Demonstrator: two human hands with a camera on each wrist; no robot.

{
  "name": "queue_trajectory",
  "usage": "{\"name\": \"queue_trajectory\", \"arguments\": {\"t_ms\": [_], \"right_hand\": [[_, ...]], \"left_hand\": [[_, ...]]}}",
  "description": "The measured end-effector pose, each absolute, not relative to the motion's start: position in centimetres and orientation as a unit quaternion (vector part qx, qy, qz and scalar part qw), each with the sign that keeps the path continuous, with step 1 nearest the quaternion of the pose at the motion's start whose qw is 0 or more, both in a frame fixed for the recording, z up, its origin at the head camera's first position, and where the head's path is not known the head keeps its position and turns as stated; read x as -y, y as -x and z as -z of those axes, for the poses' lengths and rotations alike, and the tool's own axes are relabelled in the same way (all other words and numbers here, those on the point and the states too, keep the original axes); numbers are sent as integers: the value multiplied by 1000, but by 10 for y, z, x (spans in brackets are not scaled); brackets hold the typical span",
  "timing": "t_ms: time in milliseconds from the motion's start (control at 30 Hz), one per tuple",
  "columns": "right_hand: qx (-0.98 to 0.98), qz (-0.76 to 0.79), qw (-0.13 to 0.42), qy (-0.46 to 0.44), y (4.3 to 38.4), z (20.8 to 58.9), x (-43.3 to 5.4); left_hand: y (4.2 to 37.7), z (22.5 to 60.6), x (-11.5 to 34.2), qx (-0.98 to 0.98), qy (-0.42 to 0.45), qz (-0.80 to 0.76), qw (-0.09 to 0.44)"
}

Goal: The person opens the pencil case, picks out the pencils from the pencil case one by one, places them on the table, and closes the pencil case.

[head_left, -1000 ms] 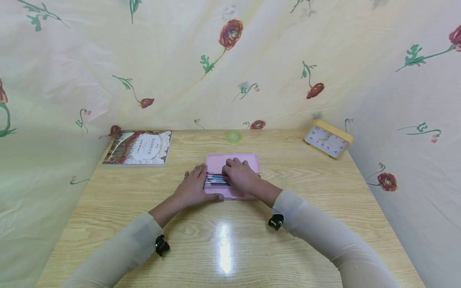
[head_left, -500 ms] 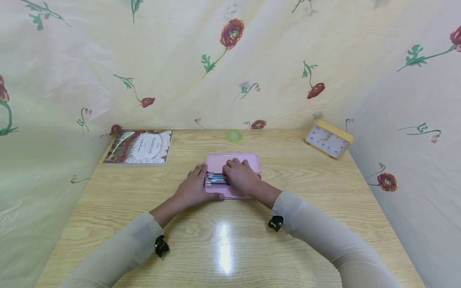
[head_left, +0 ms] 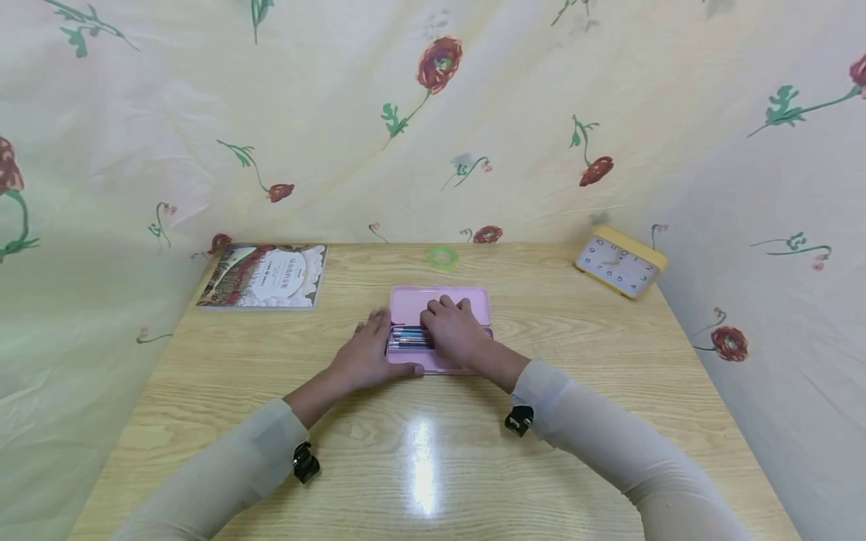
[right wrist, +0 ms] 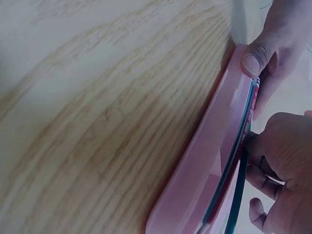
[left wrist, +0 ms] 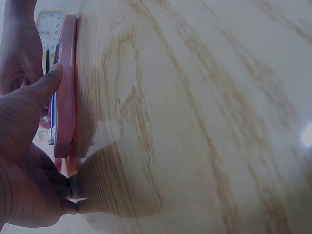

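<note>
An opened pink pencil case [head_left: 409, 302] lies mid-table with its lid folded back. Several pencils [head_left: 410, 338] lie lengthwise in its tray. My left hand [head_left: 364, 358] grips the case's left end, its thumb on the front rim and its fingers along the far left side. Over the tray, my right hand [head_left: 457, 332] reaches in with curled fingers. The right wrist view shows those fingers pinching a dark green pencil [right wrist: 237, 195], which slants slightly out of the case. My right hand hides the right part of the tray from the head view.
A booklet [head_left: 262, 276] lies at the back left of the wooden table [head_left: 365, 466]. A green ring-shaped item [head_left: 443, 257] sits behind the case. At the back right stands a yellow clock [head_left: 621, 261]. A flowered cloth [head_left: 338, 113] hangs around the back and sides.
The whole head view has shifted slightly. Both hands keep their places on and in the pencil case, with hardly any visible movement.
</note>
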State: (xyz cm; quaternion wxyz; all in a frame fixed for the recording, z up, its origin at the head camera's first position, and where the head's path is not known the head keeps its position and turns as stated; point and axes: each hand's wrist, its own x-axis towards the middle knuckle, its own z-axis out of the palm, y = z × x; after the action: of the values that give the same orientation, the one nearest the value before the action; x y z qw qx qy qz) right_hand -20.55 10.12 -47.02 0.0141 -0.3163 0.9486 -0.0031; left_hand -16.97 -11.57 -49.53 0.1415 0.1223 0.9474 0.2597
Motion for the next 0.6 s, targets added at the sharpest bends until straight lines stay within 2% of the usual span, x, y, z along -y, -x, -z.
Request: {"name": "queue_trajectory", "arguments": {"t_ms": [133,400,600], "right_hand": [[-945,-17,-13,325,205,466,-106],[-924,-31,-111,364,204,463,-129],[-925,-12,-141,353,205,461,-157]], "left_hand": [[170,494,115,-950,-127,-248,143],[168,490,115,-951,-133,-239,144],[168,487,115,-948,-132,-252,145]]}}
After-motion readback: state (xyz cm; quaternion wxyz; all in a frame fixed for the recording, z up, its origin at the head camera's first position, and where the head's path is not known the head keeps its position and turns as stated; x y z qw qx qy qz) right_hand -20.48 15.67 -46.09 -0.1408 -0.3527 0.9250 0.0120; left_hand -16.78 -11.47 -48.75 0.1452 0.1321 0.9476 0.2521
